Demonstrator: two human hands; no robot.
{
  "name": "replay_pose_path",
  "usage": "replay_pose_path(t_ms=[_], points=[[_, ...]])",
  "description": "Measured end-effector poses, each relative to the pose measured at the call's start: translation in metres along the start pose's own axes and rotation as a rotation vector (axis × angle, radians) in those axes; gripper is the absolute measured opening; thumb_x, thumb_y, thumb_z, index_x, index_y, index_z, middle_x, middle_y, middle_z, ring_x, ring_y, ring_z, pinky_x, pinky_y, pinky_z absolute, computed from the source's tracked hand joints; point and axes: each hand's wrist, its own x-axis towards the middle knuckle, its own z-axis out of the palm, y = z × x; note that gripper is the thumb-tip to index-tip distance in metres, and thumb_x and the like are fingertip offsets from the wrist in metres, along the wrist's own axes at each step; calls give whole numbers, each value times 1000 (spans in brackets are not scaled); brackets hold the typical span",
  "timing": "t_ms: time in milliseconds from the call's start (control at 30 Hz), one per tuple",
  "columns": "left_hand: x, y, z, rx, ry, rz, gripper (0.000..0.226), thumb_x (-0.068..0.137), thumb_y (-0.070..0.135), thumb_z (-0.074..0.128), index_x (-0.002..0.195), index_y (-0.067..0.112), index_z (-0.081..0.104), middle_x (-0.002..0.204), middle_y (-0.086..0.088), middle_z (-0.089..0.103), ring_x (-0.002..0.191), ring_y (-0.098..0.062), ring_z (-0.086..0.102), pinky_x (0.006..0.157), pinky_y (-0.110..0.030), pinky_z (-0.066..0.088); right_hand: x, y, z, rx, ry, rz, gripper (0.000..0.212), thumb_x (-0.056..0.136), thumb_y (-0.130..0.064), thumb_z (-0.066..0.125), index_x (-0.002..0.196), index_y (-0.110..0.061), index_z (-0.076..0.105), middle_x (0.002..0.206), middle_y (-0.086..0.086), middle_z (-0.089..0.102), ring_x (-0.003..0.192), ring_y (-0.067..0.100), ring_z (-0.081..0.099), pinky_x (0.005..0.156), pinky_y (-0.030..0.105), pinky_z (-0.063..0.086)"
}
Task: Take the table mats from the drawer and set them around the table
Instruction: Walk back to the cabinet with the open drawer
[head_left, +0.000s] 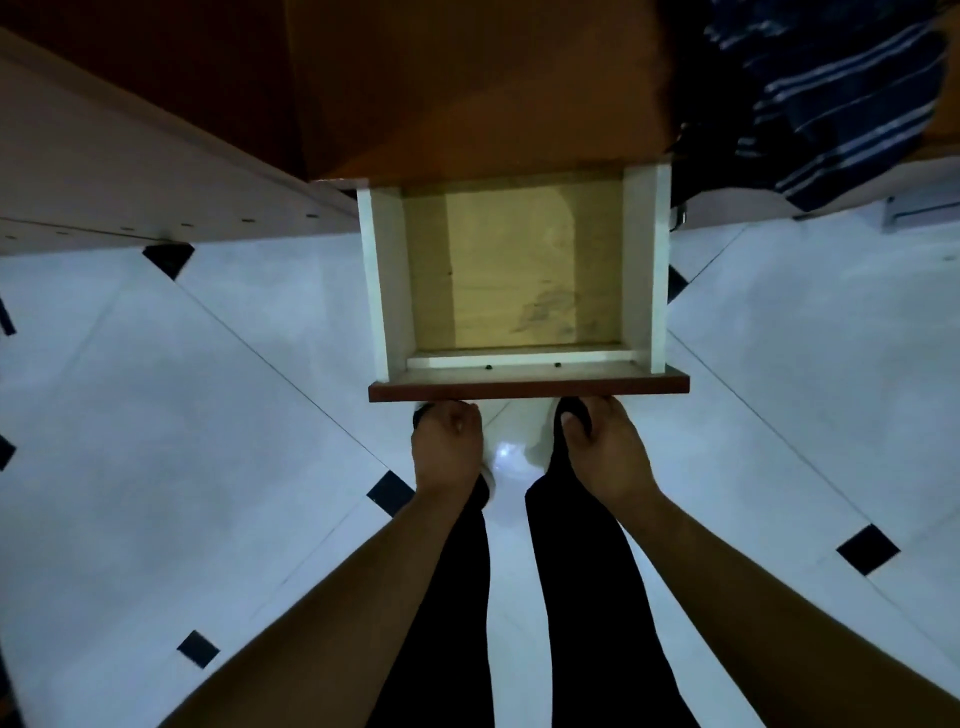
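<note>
A wooden drawer (387, 280) with white side walls and a dark red-brown front panel (527, 387) stands pulled out below an orange-brown cabinet top (467, 88). Its pale wood bottom (511, 275) is bare; I see no table mats in it. My left hand (447, 447) is curled under the left part of the front panel. My right hand (605, 447) grips under the right part of the same panel. Whatever the fingers hold below the panel is hidden.
White floor tiles with small black diamond insets (389, 493) spread on both sides. My legs in black trousers (467, 623) stand under the drawer. A white shelf edge (130, 171) runs at upper left. A dark blue striped cloth (841, 93) hangs at upper right.
</note>
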Motion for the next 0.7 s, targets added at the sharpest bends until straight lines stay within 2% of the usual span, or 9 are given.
replay_pose_path(t_ms=[133,200,267,333,533,633,700], points=[[10,3,7,-116,124,-28,26,90,25,56,66,16,54,82,-7,62,73,-18,54,62,-17,29,13,-11,3,57,178,16,33,93,-33,51,80,-5,62,81,11,65,79,25,61,74,36,52],[19,12,6,-152,158,-19,21,90,24,59,72,12,62,85,-4,65,78,-16,56,69,-16,32,24,-18,-1,70,238,-19,35,89,-38,53,68,-11,59,66,8,63,67,23,61,68,37,53],[29,23,3,-200,186,7,18,89,24,61,82,9,69,92,-2,68,83,-11,56,79,-18,35,36,-26,-5,65,276,-55,30,87,-38,60,79,-12,71,77,7,71,82,28,65,78,38,53],[41,33,0,-219,207,40,19,90,25,61,87,8,71,96,-1,69,84,-7,55,81,-16,35,53,-32,-12,33,310,-77,30,86,-37,64,89,-9,75,90,8,75,96,33,63,85,42,52],[76,74,-8,-285,287,109,23,89,31,63,88,9,71,96,0,70,89,-12,61,87,-21,41,98,-62,-29,16,415,-113,37,86,-44,60,89,-10,75,90,4,76,98,31,63,89,45,49],[93,93,-13,-316,331,168,25,89,29,62,91,6,71,94,-3,71,88,-14,63,80,-17,41,122,-77,-37,6,428,-130,44,88,-48,57,91,-9,75,92,5,76,96,28,65,91,42,49],[106,105,-15,-348,347,170,24,89,27,64,92,5,71,95,-5,71,88,-16,64,80,-19,44,136,-87,-42,17,435,-139,47,87,-51,56,92,-7,75,93,7,76,94,29,67,91,45,50]])
